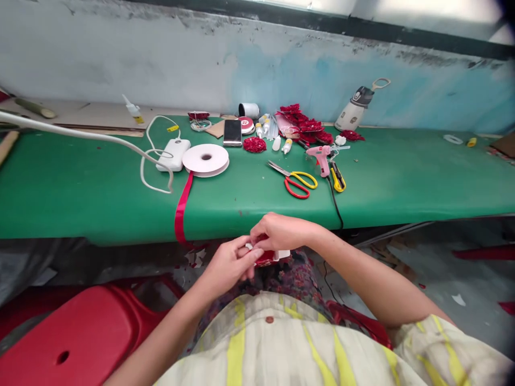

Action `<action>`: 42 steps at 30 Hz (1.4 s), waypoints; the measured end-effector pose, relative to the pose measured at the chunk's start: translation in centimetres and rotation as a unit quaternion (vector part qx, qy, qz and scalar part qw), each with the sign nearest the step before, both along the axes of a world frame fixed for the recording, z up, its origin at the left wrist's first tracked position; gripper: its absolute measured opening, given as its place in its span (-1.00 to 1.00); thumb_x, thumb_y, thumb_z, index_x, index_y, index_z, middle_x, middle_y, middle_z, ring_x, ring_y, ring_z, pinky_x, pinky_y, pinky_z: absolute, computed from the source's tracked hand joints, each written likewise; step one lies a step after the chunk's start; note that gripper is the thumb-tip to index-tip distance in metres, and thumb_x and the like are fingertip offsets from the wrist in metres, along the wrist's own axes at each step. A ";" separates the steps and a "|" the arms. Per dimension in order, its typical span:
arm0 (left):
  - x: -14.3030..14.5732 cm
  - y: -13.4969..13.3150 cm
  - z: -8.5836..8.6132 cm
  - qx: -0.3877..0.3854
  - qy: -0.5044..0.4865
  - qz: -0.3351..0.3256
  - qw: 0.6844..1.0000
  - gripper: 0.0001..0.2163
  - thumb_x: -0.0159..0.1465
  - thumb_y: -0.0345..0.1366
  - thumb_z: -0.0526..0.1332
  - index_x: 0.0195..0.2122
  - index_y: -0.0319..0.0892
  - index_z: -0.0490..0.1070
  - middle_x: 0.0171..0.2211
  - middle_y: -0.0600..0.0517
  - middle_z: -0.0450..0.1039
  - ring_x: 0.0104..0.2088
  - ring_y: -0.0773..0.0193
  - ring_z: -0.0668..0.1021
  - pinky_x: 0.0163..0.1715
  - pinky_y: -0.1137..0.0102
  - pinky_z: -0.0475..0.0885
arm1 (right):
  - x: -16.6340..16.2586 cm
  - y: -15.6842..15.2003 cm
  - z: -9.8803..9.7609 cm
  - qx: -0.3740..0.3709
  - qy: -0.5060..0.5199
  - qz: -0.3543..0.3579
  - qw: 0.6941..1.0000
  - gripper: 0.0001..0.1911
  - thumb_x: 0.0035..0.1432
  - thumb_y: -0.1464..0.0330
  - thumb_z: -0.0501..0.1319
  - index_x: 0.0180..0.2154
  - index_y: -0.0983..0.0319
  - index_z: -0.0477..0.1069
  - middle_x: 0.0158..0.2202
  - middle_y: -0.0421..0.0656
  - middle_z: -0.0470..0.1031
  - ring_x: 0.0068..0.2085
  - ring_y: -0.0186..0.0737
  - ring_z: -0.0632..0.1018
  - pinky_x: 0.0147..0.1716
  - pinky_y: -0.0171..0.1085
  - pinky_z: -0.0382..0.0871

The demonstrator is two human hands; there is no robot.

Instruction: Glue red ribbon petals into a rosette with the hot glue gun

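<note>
My left hand (228, 264) and my right hand (277, 231) meet over my lap, just below the front edge of the green table (60, 187). Both pinch a small red ribbon piece (266, 258) with a white bit beside it. Most of the piece is hidden by my fingers. A red ribbon strip (182, 210) hangs over the table edge from a white ribbon spool (205, 159).
On the table lie red-and-yellow scissors (295, 181), a pink glue gun (321, 158) with a black cord, a yellow cutter (337, 178), a phone (232, 132), a white charger with cable (173, 154), glue bottles and several red ribbon flowers (308, 127). A red stool (76, 338) stands at my left.
</note>
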State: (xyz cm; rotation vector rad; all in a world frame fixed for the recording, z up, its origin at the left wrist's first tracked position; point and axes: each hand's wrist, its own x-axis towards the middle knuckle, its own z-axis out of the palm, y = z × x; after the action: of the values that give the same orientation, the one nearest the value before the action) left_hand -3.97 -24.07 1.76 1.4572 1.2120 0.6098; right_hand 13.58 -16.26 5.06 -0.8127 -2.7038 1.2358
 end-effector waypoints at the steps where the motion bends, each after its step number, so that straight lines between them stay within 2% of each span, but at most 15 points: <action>1: -0.5 0.2 -0.2 -0.035 0.005 0.001 0.999 -0.63 0.26 -0.03 0.12 -0.18 -0.24 0.47 -0.70 0.10 0.40 -0.72 0.40 0.33 -0.68 0.52 0.22 | 0.8 0.3 -0.2 -0.030 0.001 -0.017 0.999 -0.88 0.12 0.42 0.22 -0.36 0.31 0.54 -0.58 -0.26 0.42 -0.55 -0.42 0.34 -0.53 -0.42 0.14; 4: -4.0 -0.1 -2.4 -0.064 0.043 0.028 0.997 -0.66 0.23 -0.02 0.14 -0.42 -0.22 0.45 -0.72 0.09 0.39 -0.71 0.40 0.35 -0.64 0.52 0.23 | 4.5 0.9 -1.2 -0.124 -0.009 -0.071 0.990 -0.78 0.15 0.29 0.21 -0.36 0.33 0.51 -0.63 -0.28 0.36 -0.59 -0.42 0.34 -0.57 -0.43 0.16; 7: -8.0 -1.8 -6.0 -0.070 0.107 0.081 0.989 -0.65 0.20 0.01 0.16 -0.47 -0.20 0.45 -0.72 0.09 0.40 -0.71 0.37 0.37 -0.63 0.50 0.23 | 7.8 1.2 -2.8 -0.148 -0.019 -0.100 0.984 -0.72 0.17 0.24 0.18 -0.37 0.34 0.48 -0.63 -0.28 0.34 -0.62 -0.43 0.31 -0.60 -0.43 0.15; 11: -10.9 -4.4 -9.7 -0.101 0.161 0.019 0.982 -0.62 0.23 -0.01 0.12 -0.54 -0.19 0.45 -0.59 -0.01 0.50 -0.55 0.23 0.52 -0.47 0.40 0.36 | 8.4 1.1 -4.5 -0.144 -0.022 -0.104 0.984 -0.73 0.18 0.26 0.17 -0.35 0.35 0.48 -0.64 -0.27 0.35 -0.62 -0.44 0.29 -0.60 -0.43 0.14; 13: -10.7 -4.8 -9.5 -0.054 0.227 -0.022 0.972 -0.68 0.21 -0.04 0.15 -0.44 -0.17 0.53 -0.40 -0.06 0.57 -0.36 0.12 0.57 -0.34 0.34 0.40 | 7.1 0.8 -4.7 -0.135 -0.020 -0.089 0.987 -0.78 0.17 0.32 0.18 -0.36 0.34 0.50 -0.62 -0.27 0.37 -0.61 -0.44 0.30 -0.59 -0.43 0.14; 16: -8.1 -3.6 -6.5 0.066 0.317 0.047 0.945 -0.70 0.19 -0.05 0.18 -0.23 -0.13 0.56 -0.21 -0.09 0.56 -0.16 -0.01 0.54 -0.16 0.24 0.39 | 4.3 0.2 -4.1 -0.115 -0.014 -0.049 0.992 -0.88 0.12 0.44 0.21 -0.39 0.32 0.52 -0.57 -0.27 0.40 -0.56 -0.44 0.32 -0.53 -0.43 0.14; 18: -5.4 -2.0 -3.9 0.140 0.256 0.089 0.952 -0.68 0.19 -0.08 0.19 -0.12 -0.13 0.52 -0.12 -0.09 0.53 -0.10 0.03 0.51 -0.09 0.25 0.38 | 2.7 -0.1 -3.2 -0.104 -0.010 -0.019 0.994 -0.90 0.09 0.49 0.23 -0.40 0.31 0.53 -0.54 -0.27 0.43 -0.53 -0.44 0.33 -0.50 -0.43 0.14; 21: -1.5 0.7 -1.8 0.084 0.046 -0.009 0.995 -0.64 0.20 -0.17 0.22 0.02 -0.12 0.45 -0.02 -0.07 0.49 -0.11 0.11 0.52 -0.11 0.32 0.40 | 1.7 -0.2 -2.0 -0.055 -0.006 0.001 0.998 -0.89 0.08 0.53 0.22 -0.39 0.31 0.53 -0.49 -0.25 0.46 -0.50 -0.43 0.35 -0.46 -0.42 0.14; 24: 0.8 2.5 -2.1 -0.018 -0.068 -0.079 0.994 -0.77 0.20 -0.16 0.23 -0.34 -0.22 0.56 -0.31 -0.07 0.56 -0.26 0.15 0.54 -0.21 0.36 0.40 | 1.9 0.2 -1.6 -0.015 -0.007 -0.020 1.000 -0.90 0.08 0.52 0.23 -0.40 0.30 0.52 -0.49 -0.25 0.49 -0.50 -0.43 0.35 -0.47 -0.42 0.14; 26: 1.5 2.8 -2.8 -0.075 -0.109 -0.069 0.989 -0.70 0.21 -0.11 0.22 -0.50 -0.24 0.51 -0.47 -0.05 0.53 -0.42 0.24 0.51 -0.38 0.41 0.37 | 2.4 0.4 -1.9 -0.016 0.000 -0.051 0.999 -0.95 0.04 0.51 0.27 -0.41 0.29 0.52 -0.51 -0.26 0.50 -0.51 -0.43 0.37 -0.48 -0.43 0.16; 31: 2.4 2.2 -4.1 -0.131 -0.147 0.028 0.980 -0.68 0.25 -0.06 0.18 -0.45 -0.24 0.40 -0.64 0.04 0.44 -0.72 0.44 0.29 -0.68 0.51 0.09 | 4.5 1.6 -3.1 0.034 0.022 -0.199 0.979 -0.87 0.16 0.39 0.19 -0.28 0.30 0.48 -0.46 -0.22 0.49 -0.45 -0.36 0.45 -0.44 -0.42 0.30; 34: 2.7 1.8 -4.7 -0.145 -0.180 0.057 0.971 -0.69 0.25 -0.06 0.18 -0.43 -0.23 0.38 -0.67 0.06 0.42 -0.74 0.47 0.24 -0.71 0.51 0.03 | 6.8 3.3 -3.7 0.106 0.012 -0.329 0.938 -0.72 0.30 0.33 -0.02 -0.16 0.33 0.40 -0.39 -0.12 0.47 -0.41 -0.29 0.46 -0.40 -0.33 0.36; 36: 2.9 1.6 -5.0 -0.149 -0.198 0.077 0.966 -0.71 0.25 -0.08 0.19 -0.40 -0.24 0.38 -0.70 0.09 0.39 -0.73 0.47 0.24 -0.71 0.52 0.01 | 8.6 4.6 -4.1 0.151 -0.011 -0.384 0.911 -0.72 0.29 0.33 -0.03 -0.16 0.32 0.39 -0.35 -0.08 0.47 -0.37 -0.22 0.48 -0.33 -0.25 0.39; 39: 3.1 1.3 -5.3 -0.159 -0.210 0.107 0.959 -0.73 0.24 -0.09 0.20 -0.34 -0.24 0.40 -0.74 0.12 0.34 -0.73 0.45 0.26 -0.72 0.53 -0.04 | 10.4 6.1 -4.6 0.219 -0.057 -0.419 0.879 -0.74 0.25 0.35 0.04 -0.14 0.32 0.42 -0.19 0.04 0.44 -0.15 -0.05 0.46 -0.13 -0.11 0.35; 42: 3.4 0.8 -5.3 -0.166 -0.209 0.134 0.954 -0.70 0.22 -0.07 0.22 -0.26 -0.25 0.42 -0.78 0.15 0.30 -0.74 0.43 0.30 -0.72 0.54 -0.07 | 11.1 7.1 -4.9 0.258 -0.112 -0.401 0.872 -0.67 0.17 0.39 0.13 -0.03 0.35 0.41 -0.03 0.15 0.37 0.06 0.13 0.33 0.03 0.00 0.22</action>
State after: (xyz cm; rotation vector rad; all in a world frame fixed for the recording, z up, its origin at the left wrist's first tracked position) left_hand -0.62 -23.23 -3.57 0.8350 1.1140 0.8070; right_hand 24.67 -9.14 0.18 -1.7706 -2.1929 0.2343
